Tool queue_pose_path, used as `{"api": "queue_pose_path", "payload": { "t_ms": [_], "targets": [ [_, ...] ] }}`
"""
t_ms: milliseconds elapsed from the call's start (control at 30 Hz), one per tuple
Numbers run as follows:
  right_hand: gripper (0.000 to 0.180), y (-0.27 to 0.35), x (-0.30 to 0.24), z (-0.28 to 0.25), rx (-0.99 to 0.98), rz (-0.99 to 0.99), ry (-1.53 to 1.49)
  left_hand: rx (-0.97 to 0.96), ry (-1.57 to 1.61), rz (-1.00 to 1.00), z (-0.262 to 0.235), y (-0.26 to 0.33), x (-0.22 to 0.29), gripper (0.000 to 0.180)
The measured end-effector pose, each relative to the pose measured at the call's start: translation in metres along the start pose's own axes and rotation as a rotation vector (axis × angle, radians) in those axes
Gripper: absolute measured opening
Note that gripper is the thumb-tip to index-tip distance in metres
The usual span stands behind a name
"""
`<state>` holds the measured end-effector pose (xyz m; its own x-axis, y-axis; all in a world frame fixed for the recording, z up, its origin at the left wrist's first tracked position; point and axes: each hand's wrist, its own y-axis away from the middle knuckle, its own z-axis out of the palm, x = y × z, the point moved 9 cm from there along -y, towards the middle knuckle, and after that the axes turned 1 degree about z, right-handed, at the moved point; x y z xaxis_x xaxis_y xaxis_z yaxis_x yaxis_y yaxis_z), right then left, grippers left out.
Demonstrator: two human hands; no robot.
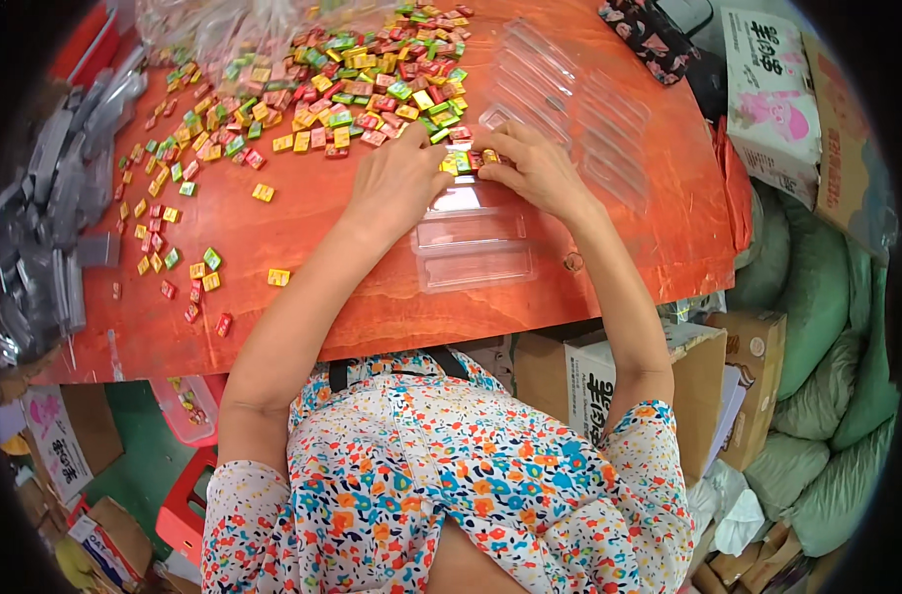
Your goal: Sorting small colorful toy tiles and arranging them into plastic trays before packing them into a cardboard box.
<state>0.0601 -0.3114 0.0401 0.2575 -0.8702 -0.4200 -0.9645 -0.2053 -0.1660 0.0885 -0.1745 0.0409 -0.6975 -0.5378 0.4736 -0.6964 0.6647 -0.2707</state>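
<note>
A short row of small wrapped candies [463, 162] in yellow, green and red sits between my hands, over the far part of a clear plastic tray [475, 265] with long compartments. At the row's left end, my left hand [396, 183] pinches candies with thumb and curled fingers. My right hand [542, 176] has thumb and index finger closed round a yellow candy [489, 156] at the right end. Just beyond the fingers spreads a big loose pile of the same candies [372, 74]. The fingers partly hide the row and the tray's far end.
More clear trays [614, 148] lie to the right on the red table [342, 322]. A clear plastic bag [223, 35] covers part of the pile. Dark plastic pieces [40, 218] crowd the left edge; cardboard boxes [777, 109] and green sacks [802, 297] stand at the right.
</note>
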Motion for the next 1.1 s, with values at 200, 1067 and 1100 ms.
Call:
{"api": "queue_pose_path", "payload": {
  "t_ms": [200, 1067, 1100],
  "targets": [
    [0.037, 0.006, 0.005, -0.002, 0.016, 0.015, -0.073, 0.061, 0.028, 0.054, -0.002, 0.012, -0.006, 0.03],
    [0.064, 0.043, -0.01, 0.038, -0.224, -0.027, 0.3, -0.02, -0.219, 0.095, 0.031, 0.05, -0.002, 0.096],
    [0.063, 0.042, -0.008, 0.039, -0.221, -0.005, 0.297, -0.019, -0.256, 0.089, 0.033, 0.05, -0.001, 0.097]
  ]
}}
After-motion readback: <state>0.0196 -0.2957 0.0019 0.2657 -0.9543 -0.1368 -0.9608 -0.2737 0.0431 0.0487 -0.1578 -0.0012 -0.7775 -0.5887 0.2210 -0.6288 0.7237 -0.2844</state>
